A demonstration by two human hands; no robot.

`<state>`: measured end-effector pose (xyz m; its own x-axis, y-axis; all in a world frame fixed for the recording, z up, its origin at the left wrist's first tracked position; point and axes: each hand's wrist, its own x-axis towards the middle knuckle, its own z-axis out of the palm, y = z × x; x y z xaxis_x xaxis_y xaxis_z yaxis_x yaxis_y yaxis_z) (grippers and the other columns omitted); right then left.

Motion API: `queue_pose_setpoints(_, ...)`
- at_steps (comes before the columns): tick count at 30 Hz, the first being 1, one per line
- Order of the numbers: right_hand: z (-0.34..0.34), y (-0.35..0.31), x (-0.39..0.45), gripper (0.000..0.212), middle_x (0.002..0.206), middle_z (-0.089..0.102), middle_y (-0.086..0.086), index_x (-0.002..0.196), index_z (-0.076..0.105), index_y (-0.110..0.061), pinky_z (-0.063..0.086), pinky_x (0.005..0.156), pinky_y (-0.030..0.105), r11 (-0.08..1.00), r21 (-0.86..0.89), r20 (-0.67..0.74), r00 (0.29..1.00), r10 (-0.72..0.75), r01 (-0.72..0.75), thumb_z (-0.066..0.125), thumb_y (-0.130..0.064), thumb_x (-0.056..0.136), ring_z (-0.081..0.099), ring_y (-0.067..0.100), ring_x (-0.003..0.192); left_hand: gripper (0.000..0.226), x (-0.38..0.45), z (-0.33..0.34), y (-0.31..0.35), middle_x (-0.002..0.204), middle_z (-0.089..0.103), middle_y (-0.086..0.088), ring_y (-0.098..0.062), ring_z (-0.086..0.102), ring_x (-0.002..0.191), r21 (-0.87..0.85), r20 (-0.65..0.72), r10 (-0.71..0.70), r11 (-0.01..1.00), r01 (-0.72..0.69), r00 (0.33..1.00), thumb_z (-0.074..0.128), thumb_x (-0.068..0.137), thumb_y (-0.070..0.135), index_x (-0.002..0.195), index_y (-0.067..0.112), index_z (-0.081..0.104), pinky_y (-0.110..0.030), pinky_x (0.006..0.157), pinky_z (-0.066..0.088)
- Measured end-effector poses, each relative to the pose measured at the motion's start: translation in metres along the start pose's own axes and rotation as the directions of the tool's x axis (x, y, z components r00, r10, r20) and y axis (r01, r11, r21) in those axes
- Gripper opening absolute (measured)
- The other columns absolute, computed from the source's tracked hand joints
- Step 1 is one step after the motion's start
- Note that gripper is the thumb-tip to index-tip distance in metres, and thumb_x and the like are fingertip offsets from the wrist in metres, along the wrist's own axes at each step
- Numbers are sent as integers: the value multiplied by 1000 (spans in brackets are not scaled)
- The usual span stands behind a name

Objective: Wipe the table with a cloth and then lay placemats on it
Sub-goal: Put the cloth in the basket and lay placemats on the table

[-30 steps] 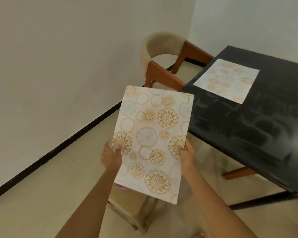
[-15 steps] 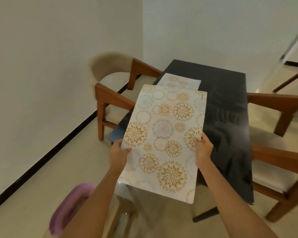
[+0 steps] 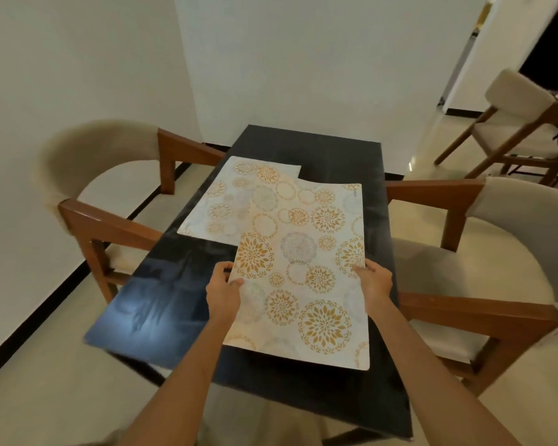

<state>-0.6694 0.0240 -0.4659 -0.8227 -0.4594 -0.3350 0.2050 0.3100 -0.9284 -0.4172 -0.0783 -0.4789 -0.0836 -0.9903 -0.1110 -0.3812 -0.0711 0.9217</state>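
Dim, warm indoor light, with wide-angle distortion and soft focus towards the edges.

A pale bluish glare patch lies on the near left part of the glossy black table, whose surface also shows faint smeared reflections. A small bright reflection marks the floor beyond the table. The patterned placemat at centre is fairly sharp, though its printed detail is slightly soft. The chair on the left and the chair on the right bow outward and blur. The forearms blur at the lower edge.
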Motion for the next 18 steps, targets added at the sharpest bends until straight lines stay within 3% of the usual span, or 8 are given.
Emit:
queue_pose_setpoints(3,-6,-2,34,25,113,68,8,116,67,-3,51,89,38,997,-40,-1,998,59,-59,63,-3,91,62,25,93,23,28,33,12,98,64,-5,-20,61,85,-8,40,-19,1000,20,999,58,90,0,108,13,54,-33,74,50)
queue_pose_setpoints(6,-10,-12,72,23,119,65,19,113,66,4,47,99,49,990,-73,-36,993,116,-118,63,-3,92,59,38,110,25,61,68,25,99,62,-6,-15,58,77,-32,70,-34,999,37,997,58,90,-1,109,13,53,-25,63,47)
queue_pose_setpoints(9,-10,-15,114,37,129,57,20,128,56,7,44,103,49,984,-89,-84,986,144,-151,61,2,92,53,40,119,24,98,104,35,99,61,-7,-14,56,74,-63,96,-37,997,44,995,58,90,-1,106,15,52,-21,58,44)
queue_pose_setpoints(13,-2,-7,160,45,135,55,20,135,53,-2,48,99,48,972,-144,-147,975,164,-185,58,6,91,53,41,120,24,142,141,38,101,62,-11,-18,57,75,-35,156,-40,998,46,987,57,89,-2,108,12,53,-28,65,47)
queue_pose_setpoints(18,13,5,196,29,109,61,35,106,62,14,45,81,68,964,-199,-269,956,120,-177,40,16,87,52,54,107,31,185,179,38,108,58,-12,-27,56,92,55,196,-65,997,55,979,60,89,0,119,5,54,-32,78,45)
